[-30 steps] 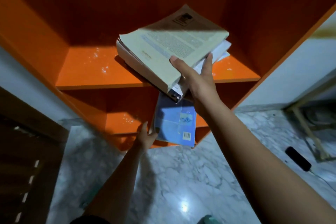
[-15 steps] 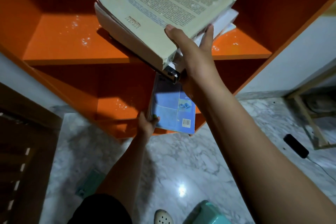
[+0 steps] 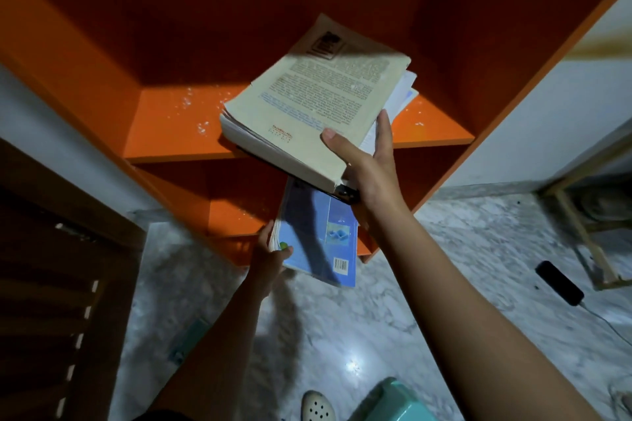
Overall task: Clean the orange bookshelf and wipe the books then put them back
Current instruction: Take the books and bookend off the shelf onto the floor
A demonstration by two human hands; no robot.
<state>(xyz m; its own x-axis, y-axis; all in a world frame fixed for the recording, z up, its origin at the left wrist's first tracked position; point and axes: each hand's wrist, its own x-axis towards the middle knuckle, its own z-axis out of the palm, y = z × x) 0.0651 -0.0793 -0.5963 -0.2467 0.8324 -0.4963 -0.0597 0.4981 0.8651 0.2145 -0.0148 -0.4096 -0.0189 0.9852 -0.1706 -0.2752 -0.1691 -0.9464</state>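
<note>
1. Head view, upper field. My right hand (image 3: 369, 164) grips a stack of books (image 3: 314, 113) at its near corner, thumb across the cream cover on top, fingers (image 3: 383, 133) curled beneath and clamped on the stack. The far part of the stack overhangs the upper shelf (image 3: 171, 133) of the orange bookshelf (image 3: 85, 79); whether its underside touches the board I cannot tell.

2. Head view, governing relation. The stack lies ahead of and above the right hand; its long axis runs diagonally from that hand toward the back right corner of the compartment. I judge that seating it calls for a push along this axis. Pale specks show on the board left of the stack.

3. Head view, lower field. My left hand (image 3: 270, 249) pinches a blue book (image 3: 318, 236) at its left edge, fingers closed on it, in front of the lower shelf (image 3: 239, 215). This hand is nearer that opening; the right is nearer the upper one.

4. Head view, floor. A marble floor (image 3: 444, 284) carries a dark oblong object (image 3: 559, 282).
</note>
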